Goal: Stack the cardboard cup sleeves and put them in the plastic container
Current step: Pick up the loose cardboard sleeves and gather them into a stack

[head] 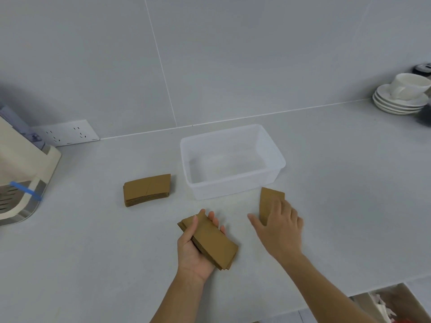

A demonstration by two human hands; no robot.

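Partly under the right hand (278,226), one sleeve (268,201).

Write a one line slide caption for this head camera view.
Left hand holds a sleeve stack; right hand reaches more sleeves beside the empty plastic container.
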